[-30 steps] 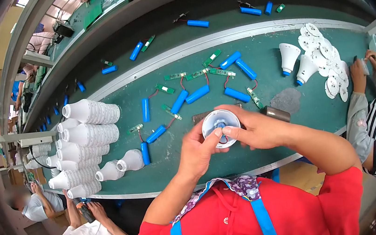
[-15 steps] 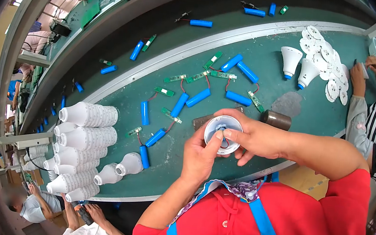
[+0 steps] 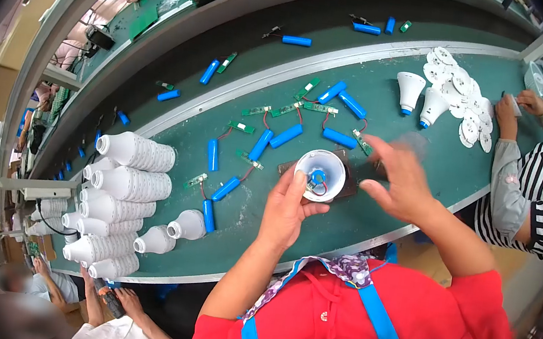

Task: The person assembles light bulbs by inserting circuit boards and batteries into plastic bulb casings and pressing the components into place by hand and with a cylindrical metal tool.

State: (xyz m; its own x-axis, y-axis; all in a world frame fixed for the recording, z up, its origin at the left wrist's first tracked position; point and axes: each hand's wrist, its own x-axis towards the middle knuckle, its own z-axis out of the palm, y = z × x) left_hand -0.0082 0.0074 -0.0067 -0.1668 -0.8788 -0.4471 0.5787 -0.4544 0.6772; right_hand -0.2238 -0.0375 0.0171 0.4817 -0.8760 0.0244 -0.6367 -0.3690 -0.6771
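Observation:
My left hand grips a white bulb housing by its side, the wide mouth facing up at me. Inside the housing sits a blue battery cell, with a red wire showing near it. Apart from the housing, to its right, my right hand is open and slightly blurred, its thumb and fingers spread. Its fingertips are close to a small green circuit board wired to a blue cell. A dark brown block is partly hidden beneath the housing.
Stacked white housings stand at the left, with loose housings beside them. Several wired blue cells lie mid-table. White round discs and two housings lie at the right, near a co-worker's hands. A conveyor belt runs behind.
My right hand has let go of the housing and moved right, its fingers opening. The blue cell inside the housing is now uncovered. My left hand keeps its hold.

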